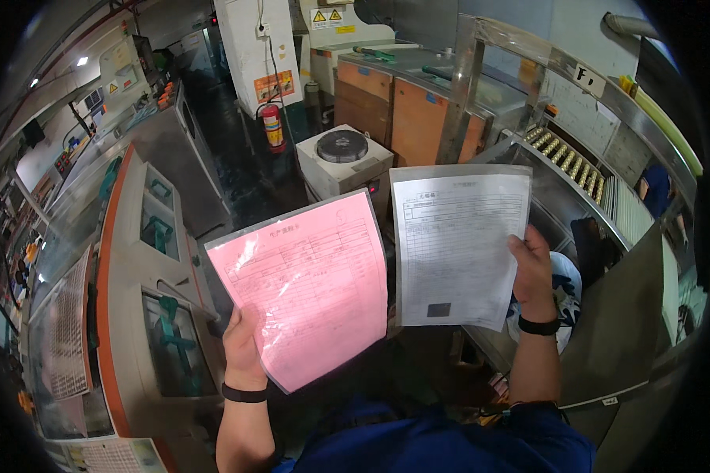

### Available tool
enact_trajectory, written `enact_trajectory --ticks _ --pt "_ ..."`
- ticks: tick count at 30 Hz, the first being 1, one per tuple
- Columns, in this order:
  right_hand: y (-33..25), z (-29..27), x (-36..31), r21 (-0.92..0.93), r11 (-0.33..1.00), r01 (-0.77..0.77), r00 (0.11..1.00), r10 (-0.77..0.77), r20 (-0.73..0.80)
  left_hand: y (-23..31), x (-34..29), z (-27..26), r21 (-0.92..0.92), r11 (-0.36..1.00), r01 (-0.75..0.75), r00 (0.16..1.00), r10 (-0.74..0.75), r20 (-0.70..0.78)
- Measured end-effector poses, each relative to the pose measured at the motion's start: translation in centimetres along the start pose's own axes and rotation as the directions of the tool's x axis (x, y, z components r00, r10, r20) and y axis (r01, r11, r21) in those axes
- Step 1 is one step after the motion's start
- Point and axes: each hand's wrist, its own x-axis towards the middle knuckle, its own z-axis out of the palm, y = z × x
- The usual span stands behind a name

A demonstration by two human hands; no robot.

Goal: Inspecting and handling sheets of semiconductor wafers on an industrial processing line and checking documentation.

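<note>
My left hand (244,347) grips the lower left edge of a pink printed form (315,292) in a clear plastic sleeve, which leans to the left and catches glare. In my right hand (532,268) is a white printed form (457,236), also sleeved in plastic, pinched at its right edge with the thumb in front. A small dark square is printed near its bottom. Both sheets are held up side by side, facing me, with a narrow gap between them. The fingers behind each sheet are hidden. A dark band circles each wrist.
A grey-white machine (126,315) with orange trim and green handles stands at left. Ahead are a boxy unit with a round black grille (341,147), a red fire extinguisher (272,128) and orange-brown cabinets (426,118). At right, a metal frame (461,87) stands beside a roller conveyor (564,158).
</note>
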Motion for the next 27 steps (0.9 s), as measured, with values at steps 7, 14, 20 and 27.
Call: enact_trajectory --ticks 7,14,20,27 --pt "2.1 1.2 0.1 -0.087 0.996 -0.029 0.999 0.031 0.023 0.1 -0.4 -1.7 0.142 0.988 -0.061 0.998 0.065 -0.02" --pt "3.1 5.8 0.6 -0.093 0.995 -0.021 0.987 0.035 0.159 0.3 -2.1 -0.9 0.143 0.984 -0.106 0.991 0.117 -0.071" --pt "3.0 9.6 -0.7 0.074 0.994 -0.086 0.971 0.067 0.228 0.6 -3.7 -3.6 0.244 0.97 -0.003 0.98 0.052 -0.194" --pt "2.3 12.0 -1.6 0.084 0.987 -0.139 0.947 0.108 0.301 1.0 -4.8 -3.1 0.175 0.983 -0.063 0.984 0.09 -0.152"
